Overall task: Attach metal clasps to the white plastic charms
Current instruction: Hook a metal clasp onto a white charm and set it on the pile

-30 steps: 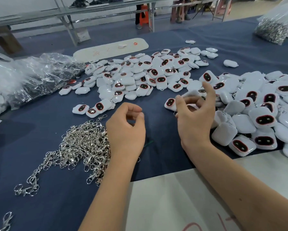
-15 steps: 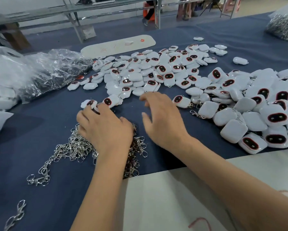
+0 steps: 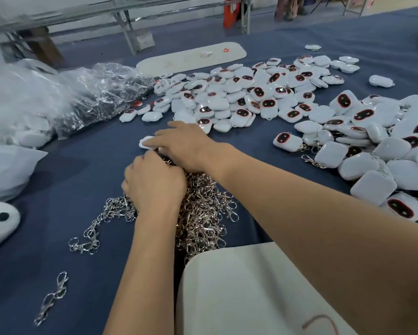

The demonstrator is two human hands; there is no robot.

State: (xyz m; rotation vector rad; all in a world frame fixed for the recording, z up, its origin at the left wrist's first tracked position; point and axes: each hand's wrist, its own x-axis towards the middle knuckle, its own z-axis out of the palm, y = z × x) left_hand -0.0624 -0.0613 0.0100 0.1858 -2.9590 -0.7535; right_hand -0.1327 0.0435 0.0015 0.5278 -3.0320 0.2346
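Now right hand (image 3: 186,146) has reached a charm (image 3: 146,142).

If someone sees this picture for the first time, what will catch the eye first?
Probably the white charms, many with dark red-rimmed faces, spread over the far and right side of the blue cloth. Next, the shiny heap of clasps in the middle, where the left hand digs in and the right hand reaches across to a charm.

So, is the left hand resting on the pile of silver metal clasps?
Yes, the left hand lies curled on top of the pile of silver metal clasps on the blue cloth.
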